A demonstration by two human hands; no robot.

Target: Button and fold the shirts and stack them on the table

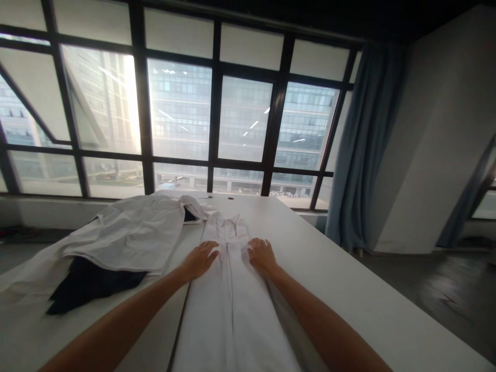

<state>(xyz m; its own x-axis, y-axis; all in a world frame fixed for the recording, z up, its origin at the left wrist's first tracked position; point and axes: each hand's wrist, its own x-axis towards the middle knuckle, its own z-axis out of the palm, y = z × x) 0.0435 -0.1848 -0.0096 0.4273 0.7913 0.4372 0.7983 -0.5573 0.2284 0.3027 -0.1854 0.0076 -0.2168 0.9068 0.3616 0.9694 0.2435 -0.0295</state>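
A long white garment (228, 305) lies flat along the white table (349, 289), folded into a narrow strip with its collar end toward the window. My left hand (201, 260) rests on its left edge with the fingers stretched out flat. On the right edge lies my right hand (260, 254), its fingers bent and pressed down on the cloth. Both hands sit near the upper part of the garment, a little apart.
A heap of white clothes (132, 235) lies at the left of the table, with a dark garment (89, 284) under it. Large windows (178, 113) stand behind the table, and a blue curtain (360, 155) hangs at the right. The floor (437, 289) lies right of the table's edge.
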